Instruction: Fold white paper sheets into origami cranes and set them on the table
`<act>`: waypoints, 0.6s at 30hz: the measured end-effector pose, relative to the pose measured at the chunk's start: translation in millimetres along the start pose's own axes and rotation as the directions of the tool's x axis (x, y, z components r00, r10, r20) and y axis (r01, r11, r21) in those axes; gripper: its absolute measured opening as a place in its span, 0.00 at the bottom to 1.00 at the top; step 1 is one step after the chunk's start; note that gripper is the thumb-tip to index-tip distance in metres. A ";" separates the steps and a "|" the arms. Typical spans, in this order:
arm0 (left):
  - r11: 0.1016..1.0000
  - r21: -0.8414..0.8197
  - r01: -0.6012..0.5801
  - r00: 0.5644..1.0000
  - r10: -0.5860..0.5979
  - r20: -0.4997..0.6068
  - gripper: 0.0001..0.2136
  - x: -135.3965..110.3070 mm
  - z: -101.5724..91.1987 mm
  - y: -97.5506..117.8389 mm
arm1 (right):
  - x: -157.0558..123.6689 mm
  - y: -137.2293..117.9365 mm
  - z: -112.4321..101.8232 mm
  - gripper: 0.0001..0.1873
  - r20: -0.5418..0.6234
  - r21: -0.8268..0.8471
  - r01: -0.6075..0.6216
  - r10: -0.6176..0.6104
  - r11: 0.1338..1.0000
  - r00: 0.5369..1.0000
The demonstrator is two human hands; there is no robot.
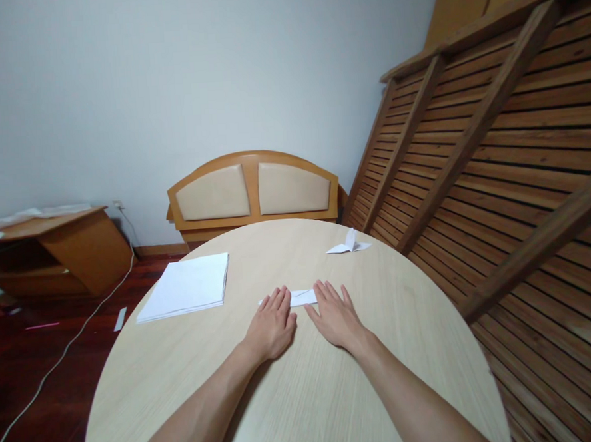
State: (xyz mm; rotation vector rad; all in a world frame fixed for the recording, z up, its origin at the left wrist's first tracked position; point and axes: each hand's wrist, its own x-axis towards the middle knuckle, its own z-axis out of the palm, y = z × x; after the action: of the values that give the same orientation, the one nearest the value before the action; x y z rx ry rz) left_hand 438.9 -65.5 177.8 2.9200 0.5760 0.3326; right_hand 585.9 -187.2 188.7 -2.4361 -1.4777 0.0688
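Observation:
My left hand (272, 324) lies flat on a round light-wood table (296, 394), fingers stretched out and together. My right hand (334, 314) lies flat beside it, fingers spread. Both sets of fingertips rest on a small folded white paper (300, 297), most of which is covered by the hands. A stack of white paper sheets (187, 286) lies to the left, apart from the hands. A finished folded white paper figure (349, 244) stands further back on the right of the table.
A wooden slatted bed frame (502, 168) leans along the right. A padded wooden headboard (253, 191) stands behind the table against the wall. A low wooden cabinet (52, 252) is at the left, with a white cable (58, 359) on the dark floor.

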 end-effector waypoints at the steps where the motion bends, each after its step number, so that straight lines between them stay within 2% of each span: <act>1: 1.000 0.000 0.000 1.000 0.000 0.003 0.27 -0.3 -0.5 0.3 | 0.1 0.1 -1.0 0.35 -0.016 0.005 0.016 -0.016 1.000 1.000; 4: 1.000 -0.001 -0.011 1.000 0.011 0.006 0.27 -1.1 -1.1 0.0 | -0.7 -4.2 -4.0 0.33 -0.018 0.049 0.155 -0.154 0.987 0.988; 7: 0.999 -0.004 -0.040 0.999 0.040 0.011 0.27 -1.5 -0.8 -1.3 | -2.3 -10.9 -4.6 0.32 0.054 0.100 0.281 -0.287 0.955 0.956; 11: 0.999 0.033 -0.017 1.000 0.017 -0.004 0.26 -2.0 -0.3 -1.4 | -3.6 -13.9 -4.2 0.32 0.124 0.109 0.283 -0.295 0.953 0.947; 16: 0.980 0.121 0.158 0.987 -0.153 -0.051 0.27 -4.4 -1.5 3.4 | -2.7 -12.3 -5.0 0.33 0.140 0.107 0.262 -0.275 0.959 0.951; 18: 0.973 0.136 0.188 0.980 -0.177 -0.091 0.27 -5.1 -3.4 4.9 | -2.3 -12.5 -4.7 0.33 0.144 0.110 0.259 -0.273 0.959 0.951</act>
State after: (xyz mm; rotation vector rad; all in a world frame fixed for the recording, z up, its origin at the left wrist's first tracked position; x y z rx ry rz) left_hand 435.3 -71.6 181.0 2.9688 0.9103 0.3984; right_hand 575.0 -184.9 196.4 -2.1812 -1.8178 0.2704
